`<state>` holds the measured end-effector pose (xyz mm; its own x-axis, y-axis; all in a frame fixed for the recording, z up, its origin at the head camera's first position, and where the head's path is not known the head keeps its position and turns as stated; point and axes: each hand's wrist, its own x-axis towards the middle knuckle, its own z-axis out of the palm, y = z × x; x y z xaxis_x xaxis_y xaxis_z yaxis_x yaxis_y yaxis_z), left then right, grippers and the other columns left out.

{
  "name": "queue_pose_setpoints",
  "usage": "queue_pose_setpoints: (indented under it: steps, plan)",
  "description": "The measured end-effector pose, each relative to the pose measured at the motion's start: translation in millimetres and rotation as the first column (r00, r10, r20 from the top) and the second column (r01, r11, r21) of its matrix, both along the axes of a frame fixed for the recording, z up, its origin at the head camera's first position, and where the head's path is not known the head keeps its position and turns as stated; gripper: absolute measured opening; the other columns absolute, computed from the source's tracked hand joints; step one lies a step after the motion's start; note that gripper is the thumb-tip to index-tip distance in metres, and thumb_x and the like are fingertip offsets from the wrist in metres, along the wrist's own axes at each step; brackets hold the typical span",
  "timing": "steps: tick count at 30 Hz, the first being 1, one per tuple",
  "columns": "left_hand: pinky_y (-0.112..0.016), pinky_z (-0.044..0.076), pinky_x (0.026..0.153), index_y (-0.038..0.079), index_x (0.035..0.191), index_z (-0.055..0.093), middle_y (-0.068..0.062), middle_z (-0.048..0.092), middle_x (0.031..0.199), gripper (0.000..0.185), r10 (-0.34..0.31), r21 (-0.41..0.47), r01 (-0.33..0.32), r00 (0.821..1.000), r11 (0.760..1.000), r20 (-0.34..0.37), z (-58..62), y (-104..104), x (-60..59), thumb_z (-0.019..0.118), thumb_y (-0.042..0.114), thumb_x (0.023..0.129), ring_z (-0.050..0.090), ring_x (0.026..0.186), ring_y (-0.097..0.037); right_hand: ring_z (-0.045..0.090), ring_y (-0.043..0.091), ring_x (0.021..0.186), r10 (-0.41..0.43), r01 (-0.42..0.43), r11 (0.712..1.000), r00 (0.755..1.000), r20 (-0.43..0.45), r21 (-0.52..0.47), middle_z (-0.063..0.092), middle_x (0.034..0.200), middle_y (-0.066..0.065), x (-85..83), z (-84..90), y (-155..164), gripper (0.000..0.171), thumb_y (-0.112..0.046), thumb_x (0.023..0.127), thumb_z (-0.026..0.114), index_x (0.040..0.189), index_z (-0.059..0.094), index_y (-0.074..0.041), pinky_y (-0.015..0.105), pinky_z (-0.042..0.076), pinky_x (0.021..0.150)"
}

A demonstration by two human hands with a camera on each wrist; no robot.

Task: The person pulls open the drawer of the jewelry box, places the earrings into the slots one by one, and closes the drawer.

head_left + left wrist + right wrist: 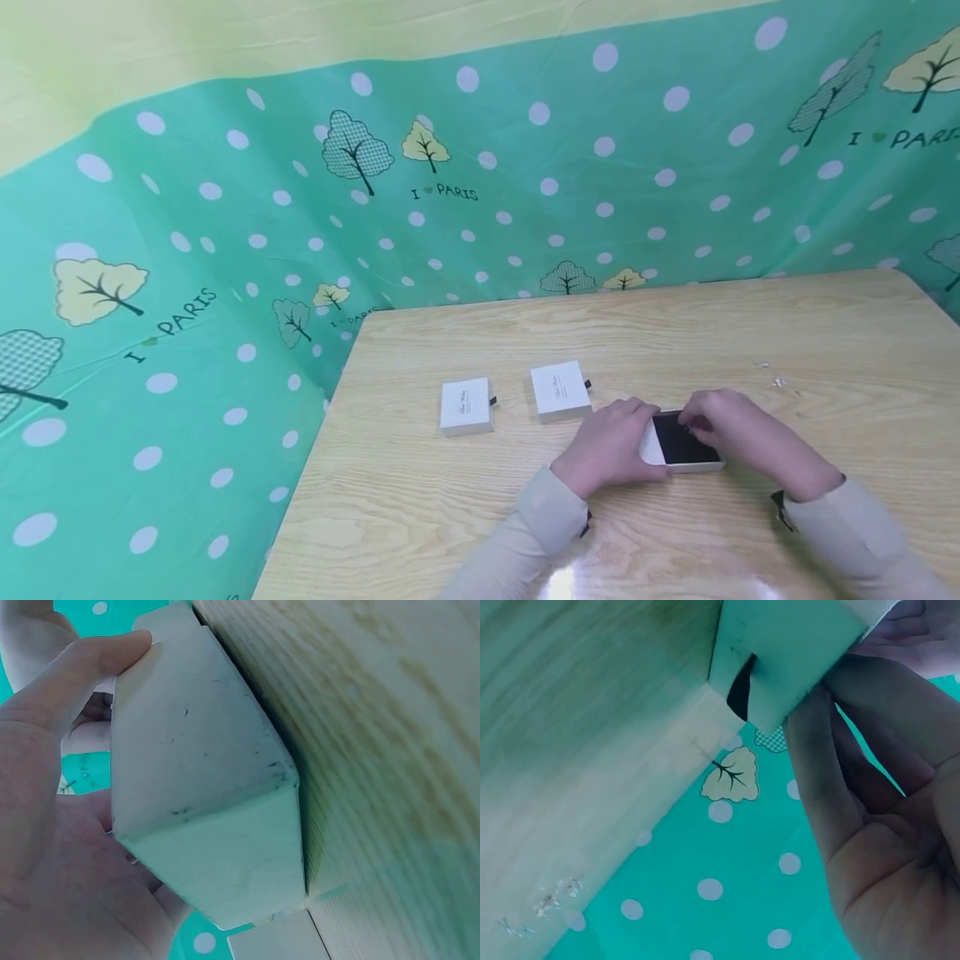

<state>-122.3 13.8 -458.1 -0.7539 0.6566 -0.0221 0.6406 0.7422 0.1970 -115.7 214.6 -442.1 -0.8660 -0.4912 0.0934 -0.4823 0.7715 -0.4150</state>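
A small white box (678,446) with a black inside lies on the wooden table (750,333), between both hands. My left hand (611,442) grips its left end. In the left wrist view the thumb lies along the top edge of the box (202,795) and the palm of my left hand (45,825) cups its side. My right hand (723,425) curls over the right end, fingertips on the black area. The right wrist view shows my right hand (870,825) holding the box (787,652) by its edge, beside a small black tab (740,686).
Two more small white boxes (467,406) (560,389), each with a black tab, lie to the left of my hands. Tiny pale scraps (778,382) sit to the right. A green polka-dot cloth (225,292) hangs behind and to the left of the table.
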Motion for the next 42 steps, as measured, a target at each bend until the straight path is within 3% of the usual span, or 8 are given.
queue_pose_setpoints:
  steps: [7, 21, 27, 42]
  plan:
    - [-0.01, 0.038, 0.073, 0.021, 0.136, 0.056, 0.013, 0.06, 0.12, 0.076, 0.004, 0.007, -0.004, 1.0, 1.0, 0.005, -0.3, -1, -0.6, 0.077, 0.06, 0.074, 0.052, 0.098, 0.001, 0.059, 0.01, 0.063, -0.004, 0.008, 0.996, 0.999, -0.047, 0.094, 0.066, 0.069, 0.0, 1.0, 3.1, -6, 0.018, 0.011, 0.072, 0.075, 0.071, 0.073, -0.006, 0.031, 0.052, 0.055]
    - [-0.011, 0.04, 0.075, 0.02, 0.136, 0.055, 0.013, 0.06, 0.122, 0.078, 0.007, -0.002, -0.007, 1.0, 1.0, 0.009, 0.3, -1, 0.2, 0.078, 0.061, 0.074, 0.052, 0.101, 0.0, 0.057, 0.008, 0.061, -0.018, 0.03, 0.988, 0.996, -0.084, 0.154, 0.063, 0.067, 0.001, 5.0, 1.6, -10, 0.015, 0.006, 0.077, 0.076, 0.072, 0.074, -0.008, 0.03, 0.051, 0.053]
    - [-0.011, 0.041, 0.076, 0.019, 0.136, 0.055, 0.012, 0.06, 0.121, 0.078, 0.007, -0.006, -0.007, 1.0, 1.0, 0.008, 0.8, 0, 0.8, 0.078, 0.06, 0.074, 0.053, 0.101, 0.0, 0.053, 0.006, 0.061, -0.021, 0.039, 0.988, 0.993, -0.116, 0.147, 0.059, 0.066, -0.002, 6.8, -0.3, -13, 0.016, 0.007, 0.077, 0.075, 0.071, 0.074, -0.008, 0.029, 0.05, 0.053]
    - [-0.011, 0.04, 0.074, 0.019, 0.137, 0.054, 0.012, 0.06, 0.122, 0.079, 0.014, -0.006, -0.014, 1.0, 1.0, 0.022, 2.3, 0, 1.7, 0.078, 0.06, 0.073, 0.052, 0.101, 0.0, 0.061, 0.011, 0.062, -0.035, 0.049, 0.992, 0.993, -0.113, 0.118, 0.068, 0.07, 0.002, 6.3, -3.5, -9, 0.016, 0.007, 0.075, 0.078, 0.071, 0.072, -0.007, 0.031, 0.051, 0.054]
